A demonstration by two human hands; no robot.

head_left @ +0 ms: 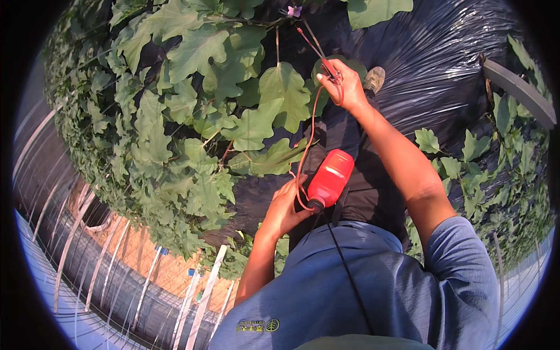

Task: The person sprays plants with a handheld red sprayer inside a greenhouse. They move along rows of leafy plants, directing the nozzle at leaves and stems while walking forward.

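Observation:
My left hand is closed at the black-capped neck of a red plastic bottle, tipped neck-down in front of my waist. A thin red hose loops from the cap end up to my right hand. That hand is closed around a slim red applicator wand, reaching forward beside the leaves. The wand's thin tip comes close below a small purple flower; whether they touch, I cannot tell. Some fingers of my left hand are hidden behind the bottle's neck and hose.
Broad-leaved eggplant plants crowd the left side, with more foliage at the right. Shiny black plastic film covers the ground ahead. A grey curved bar juts in at right. My shoe stands just beyond my right hand.

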